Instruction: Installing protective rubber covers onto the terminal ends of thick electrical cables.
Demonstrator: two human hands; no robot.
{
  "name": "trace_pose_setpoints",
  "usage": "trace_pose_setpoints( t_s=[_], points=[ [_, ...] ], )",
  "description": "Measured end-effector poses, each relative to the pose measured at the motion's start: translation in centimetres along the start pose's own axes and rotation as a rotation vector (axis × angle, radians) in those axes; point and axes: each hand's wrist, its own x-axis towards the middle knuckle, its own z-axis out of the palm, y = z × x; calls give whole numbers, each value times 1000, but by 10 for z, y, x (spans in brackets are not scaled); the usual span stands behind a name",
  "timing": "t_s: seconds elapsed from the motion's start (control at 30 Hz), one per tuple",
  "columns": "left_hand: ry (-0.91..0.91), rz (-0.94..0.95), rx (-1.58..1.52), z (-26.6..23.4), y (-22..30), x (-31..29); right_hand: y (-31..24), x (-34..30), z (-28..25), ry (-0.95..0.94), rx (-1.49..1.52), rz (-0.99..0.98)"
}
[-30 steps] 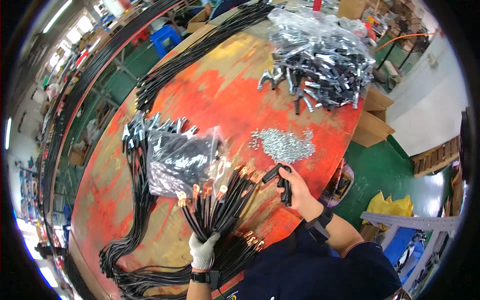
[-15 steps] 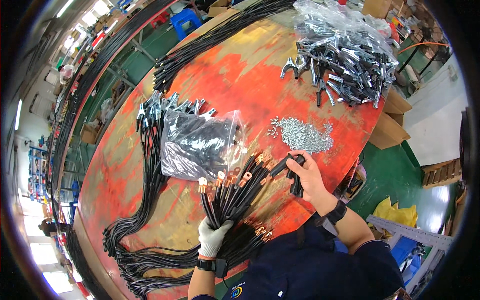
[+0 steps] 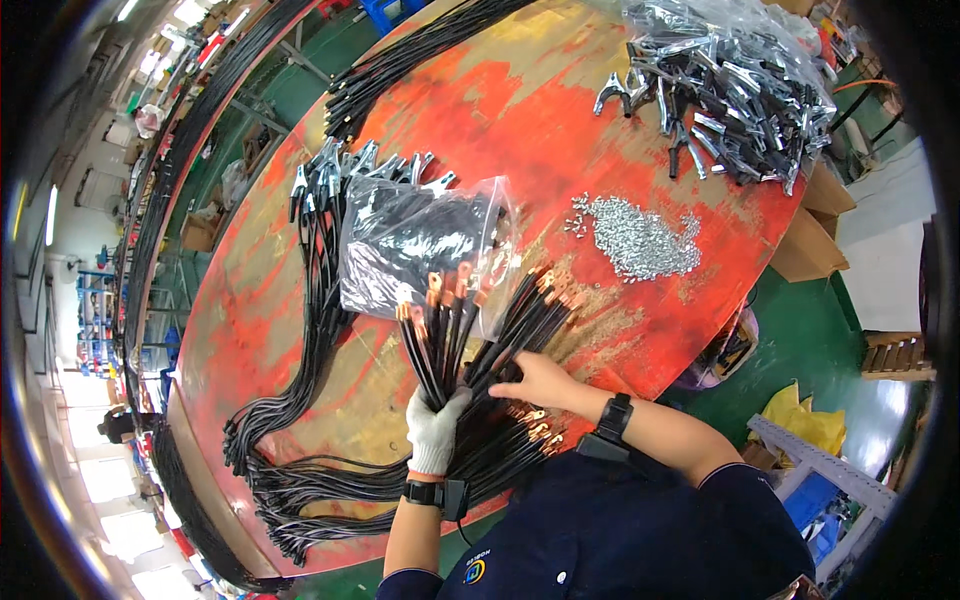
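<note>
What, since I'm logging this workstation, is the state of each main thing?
lugged cables: bunched, tips fanned out
left hand: gloved, closed around lugged cables
right hand: bare, at lugged cables, grip unclear
clamp-ended cables: laid in a curve
clear bag: filled, closure unclear
small metal pieces: loose, heaped
clamp pile: jumbled
table: paint worn

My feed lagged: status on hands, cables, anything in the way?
Left hand: grip closed around black cables. Right hand: at the cables, grip unclear. Copper lugs: pointing away from wearer. Plastic bag: just beyond, partly behind lugs.
</note>
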Motion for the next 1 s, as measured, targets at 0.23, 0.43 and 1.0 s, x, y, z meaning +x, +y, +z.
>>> trace_pose_setpoints(
  t_s=[0.23, 0.43, 1.0],
  points=[
    [-99, -180, -150, -19, 7, 4, -20, 5, -69, -132, 264, 284],
    [-150, -189, -190, -18, 9, -3, -43, 8, -117, 124, 967, 157],
    [-240, -196, -67, -14, 10, -8, -51, 14, -106, 313, 1398, 117]
  ],
)
